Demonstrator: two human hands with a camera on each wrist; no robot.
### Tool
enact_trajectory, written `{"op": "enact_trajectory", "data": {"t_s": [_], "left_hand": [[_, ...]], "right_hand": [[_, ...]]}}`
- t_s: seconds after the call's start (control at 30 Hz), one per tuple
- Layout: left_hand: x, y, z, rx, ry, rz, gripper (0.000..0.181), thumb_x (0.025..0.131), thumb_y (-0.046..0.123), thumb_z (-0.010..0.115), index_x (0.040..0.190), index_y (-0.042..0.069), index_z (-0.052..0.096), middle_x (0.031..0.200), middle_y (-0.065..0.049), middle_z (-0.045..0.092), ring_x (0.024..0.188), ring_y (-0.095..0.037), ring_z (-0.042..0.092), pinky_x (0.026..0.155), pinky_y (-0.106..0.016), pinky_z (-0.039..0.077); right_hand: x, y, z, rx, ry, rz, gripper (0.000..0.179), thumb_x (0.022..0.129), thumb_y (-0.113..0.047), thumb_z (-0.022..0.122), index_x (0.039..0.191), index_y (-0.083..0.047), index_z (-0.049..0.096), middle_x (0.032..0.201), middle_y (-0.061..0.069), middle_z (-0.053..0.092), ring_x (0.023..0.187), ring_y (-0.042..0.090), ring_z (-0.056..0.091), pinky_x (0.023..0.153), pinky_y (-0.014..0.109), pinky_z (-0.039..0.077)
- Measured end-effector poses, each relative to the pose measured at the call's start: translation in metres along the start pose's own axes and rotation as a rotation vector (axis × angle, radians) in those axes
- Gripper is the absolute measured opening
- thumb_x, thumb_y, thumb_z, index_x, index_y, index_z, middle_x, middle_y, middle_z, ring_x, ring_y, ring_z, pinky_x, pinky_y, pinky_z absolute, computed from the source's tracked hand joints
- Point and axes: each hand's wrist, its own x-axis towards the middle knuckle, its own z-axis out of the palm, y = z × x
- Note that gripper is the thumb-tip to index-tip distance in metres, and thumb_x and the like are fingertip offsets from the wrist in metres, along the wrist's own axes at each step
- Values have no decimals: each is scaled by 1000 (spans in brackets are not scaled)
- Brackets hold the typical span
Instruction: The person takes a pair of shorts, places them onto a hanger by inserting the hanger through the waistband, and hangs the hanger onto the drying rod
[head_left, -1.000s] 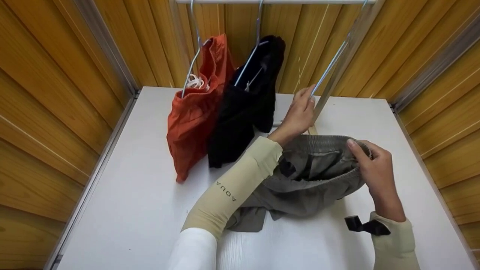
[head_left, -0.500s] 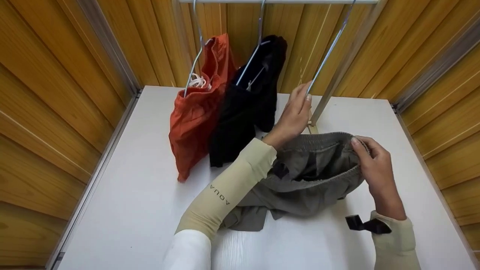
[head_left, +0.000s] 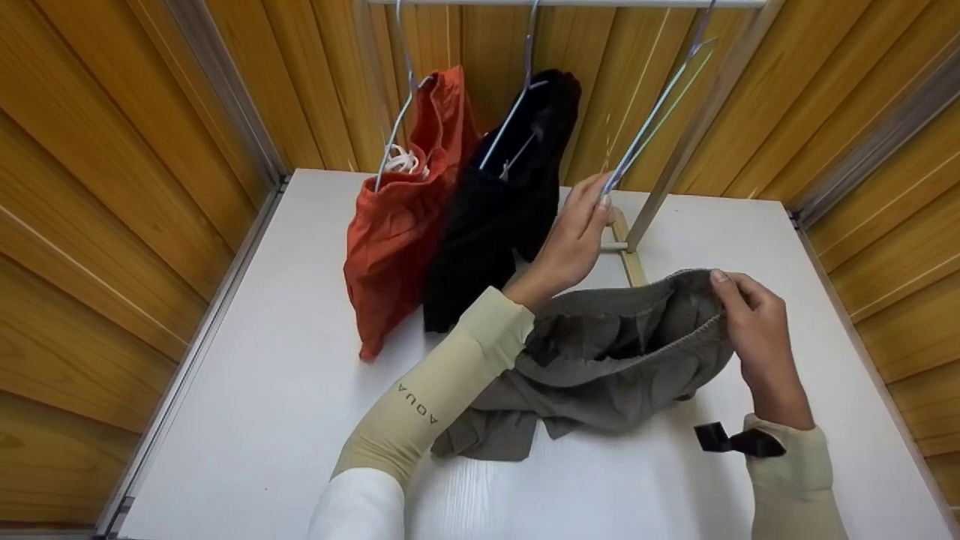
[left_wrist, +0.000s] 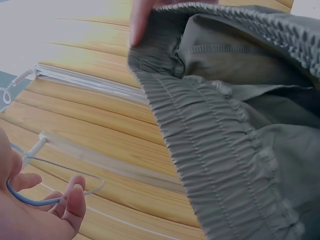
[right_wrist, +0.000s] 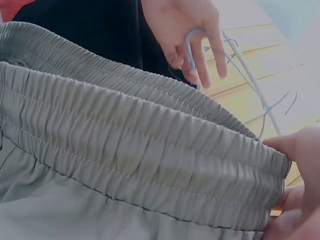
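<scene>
My left hand [head_left: 574, 236] holds the lower end of a thin blue wire hanger [head_left: 649, 124] near the rack's right post. In the left wrist view, its fingers curl about the bent wire [left_wrist: 30, 201]. Grey shorts [head_left: 615, 397] with an elastic waistband lie partly on the white table, the waist opening facing up. Their right edge is pinched between thumb and fingers of my right hand [head_left: 761, 322]. The left forearm crosses in front of the waistband's left end and hides it. Apart from the hanger, the shorts' waist sits below and to its right.
Orange-red shorts [head_left: 390, 247] with a white drawstring hang on a hanger at the left. Beside them, a black garment [head_left: 480, 240] hangs from another. A pale rail [head_left: 600, 3] runs overhead, with a slanting post [head_left: 675, 157] at its right. Wood-panelled walls enclose the table [head_left: 247, 420].
My left hand has moved left and slightly nearer, swinging the hanger's lower end with it, and a second wire side now shows. The right hand keeps the waistband almost in place.
</scene>
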Motion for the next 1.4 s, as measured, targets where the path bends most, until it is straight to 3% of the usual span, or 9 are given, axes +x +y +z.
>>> {"op": "enact_trajectory", "data": {"t_s": [0.17, 0.4, 0.63, 0.93, 1.1, 1.33, 1.4], "left_hand": [[-11, 3, -7, -18, 37, 46, 37, 106, 16, 31, 136, 6, 50, 141, -12, 42, 94, -17, 57, 86, -18, 45], [-22, 6, -18, -48, 50, 70, 34, 106, 16, 32, 129, 5, 55, 136, -11, 45, 96, -20, 57, 88, -23, 48], [-33, 7, -29, -116, 82, 93, 32, 105, 9, 34, 125, 0, 56, 135, -16, 47, 96, -26, 57, 88, -33, 50], [-47, 5, -45, -114, 101, 78, 31, 105, 12, 34, 122, 3, 59, 135, -13, 46, 91, -24, 60, 71, -22, 47], [-52, 2, -51, -121, 108, 91, 32, 105, 13, 34, 123, 3, 58, 131, -13, 48, 91, -24, 60, 73, -24, 47], [-57, 0, -56, -139, 134, 85, 32, 104, 8, 35, 126, -1, 56, 129, -15, 50, 91, -28, 60, 79, -36, 49], [-59, 0, -57, -152, 145, 87, 31, 104, 7, 36, 125, -3, 57, 129, -16, 51, 91, -30, 60, 79, -32, 48]], "right_hand": [[4, 1, 1, 0, 16, 29, 42, 97, -43, 52, 104, -6, 70, 85, -18, 62, 88, 2, 54, 73, 14, 45], [6, 2, 3, -3, 40, 67, 35, 96, -42, 56, 96, -12, 75, 80, -22, 63, 83, 1, 55, 70, 15, 45], [7, 2, 4, -1, 85, 88, 38, 95, -42, 58, 75, -10, 67, 66, -16, 55, 73, 4, 50, 63, 19, 42], [8, 1, 2, -13, 90, 118, 30, 95, -43, 57, 88, -18, 72, 76, -19, 59, 78, 2, 52, 64, 17, 43], [10, 1, 2, -3, 76, 108, 32, 94, -45, 56, 93, -16, 70, 79, -17, 59, 79, 3, 52, 65, 18, 43], [12, 1, 1, 18, 49, 97, 30, 96, -43, 55, 98, -16, 67, 84, -15, 58, 82, 5, 51, 66, 18, 44], [12, 1, 1, 19, 50, 101, 31, 96, -43, 54, 97, -15, 67, 83, -14, 57, 81, 5, 51, 65, 18, 43]]}}
